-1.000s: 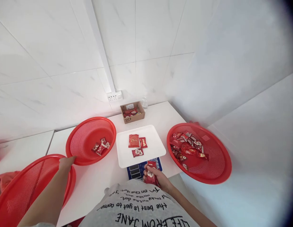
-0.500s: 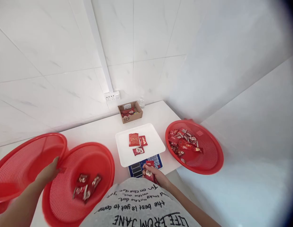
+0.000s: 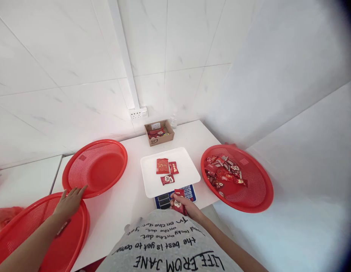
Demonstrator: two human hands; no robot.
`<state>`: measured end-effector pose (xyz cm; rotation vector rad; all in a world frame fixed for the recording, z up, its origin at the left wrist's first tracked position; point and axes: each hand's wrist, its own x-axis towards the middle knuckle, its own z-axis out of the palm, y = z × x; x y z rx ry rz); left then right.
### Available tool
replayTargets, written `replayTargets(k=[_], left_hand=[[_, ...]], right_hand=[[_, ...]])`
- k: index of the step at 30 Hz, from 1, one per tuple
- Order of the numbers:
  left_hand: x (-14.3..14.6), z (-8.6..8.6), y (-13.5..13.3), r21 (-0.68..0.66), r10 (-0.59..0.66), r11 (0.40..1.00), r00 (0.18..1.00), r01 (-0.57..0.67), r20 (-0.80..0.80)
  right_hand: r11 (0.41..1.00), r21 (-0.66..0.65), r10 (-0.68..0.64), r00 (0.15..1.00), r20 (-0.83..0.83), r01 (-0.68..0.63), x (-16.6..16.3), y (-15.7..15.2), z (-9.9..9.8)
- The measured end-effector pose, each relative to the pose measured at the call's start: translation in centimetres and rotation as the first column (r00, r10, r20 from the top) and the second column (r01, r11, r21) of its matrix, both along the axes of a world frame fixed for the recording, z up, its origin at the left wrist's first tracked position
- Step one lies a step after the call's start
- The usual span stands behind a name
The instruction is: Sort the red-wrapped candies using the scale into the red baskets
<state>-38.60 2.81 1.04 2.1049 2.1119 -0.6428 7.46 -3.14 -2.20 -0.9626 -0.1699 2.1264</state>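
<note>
My left hand [image 3: 69,202] is open, fingers stretched toward the near rim of an empty red mesh basket [image 3: 92,151]; whether they touch it I cannot tell. Below that hand is a second red basket [image 3: 81,241], where my forearm covers most of a dark red packet [image 3: 62,228]. My right hand [image 3: 189,207] is closed around red snack packets [image 3: 178,206], held in front of the scale's blue keypad [image 3: 165,201]. On the scale's white tray [image 3: 187,166] lie a larger red packet [image 3: 162,166] and two smaller ones [image 3: 167,179].
A red basket [image 3: 259,189] on the right holds many red packets [image 3: 225,170]. Behind the scale, a cardboard box [image 3: 162,139] with packets stands beside a clear plastic item [image 3: 173,121]. A wall socket [image 3: 138,113] sits above the table. Red bagging [image 3: 8,217] lies far left.
The empty basket has moved from the far left to the back, nearer the scale. The basket with a few packets has shifted left and forward. My right hand stays on its packets.
</note>
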Motion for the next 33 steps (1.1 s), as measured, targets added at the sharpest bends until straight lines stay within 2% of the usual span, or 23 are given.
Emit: replayTargets(k=[2,5,8,11,15,17,19,22,25,27,30,33], left_hand=[[1.1,0.1,0.5,-0.073,0.067,0.995,0.996,-0.062,0.066],[3.0,0.2,1.1,-0.186,0.161,0.976,0.948,-0.112,0.273],[5.6,0.2,1.2,-0.218,0.182,0.971,0.88,-0.093,0.438],[8.5,0.0,1.0,-0.201,0.112,0.98,0.86,-0.011,0.497],[12.0,-0.6,1.1,-0.149,0.027,0.988,0.902,0.041,0.43],[14.1,-0.9,1.3,-0.046,-0.033,0.997,0.921,0.055,0.388],[17.0,-1.2,1.4,0.135,-0.139,0.987,0.909,0.093,0.393],[22.6,-1.4,1.5,0.262,-0.301,0.947,0.798,0.186,0.523],[28.1,-1.6,1.8,0.293,-0.422,0.907,0.683,0.304,0.597],[30.7,-1.9,2.1,0.282,-0.46,0.887,0.652,0.366,0.602],[32.9,-2.6,2.6,0.225,-0.466,0.88,0.673,0.417,0.575],[33.5,-3.1,2.9,0.193,-0.45,0.888,0.704,0.417,0.549]], right_hand=[[1.0,0.009,0.007,1.0,-0.001,-0.007,0.1,0.1,-0.1],[0.999,0.028,0.02,1.0,-0.015,-0.019,0.3,0.2,-0.1],[0.999,0.033,0.03,0.999,-0.028,-0.029,0.5,0.3,0.0],[0.999,0.031,0.043,0.999,-0.022,-0.042,0.5,0.4,0.2],[0.998,0.033,0.055,0.998,-0.012,-0.054,0.5,0.5,0.4],[0.998,0.028,0.058,0.998,-0.006,-0.057,0.5,0.6,0.5],[0.998,0.016,0.059,0.998,-0.006,-0.059,0.5,0.6,0.6],[0.998,0.001,0.057,0.998,-0.013,-0.057,0.5,0.6,0.8],[0.998,0.017,0.062,0.998,-0.02,-0.061,0.7,0.5,0.9],[0.998,0.035,0.06,0.998,-0.017,-0.06,0.9,0.4,0.8],[0.998,0.047,0.041,0.999,-0.008,-0.04,1.3,0.3,0.5],[0.999,0.038,0.017,1.0,-0.017,-0.016,1.6,0.1,0.4]])
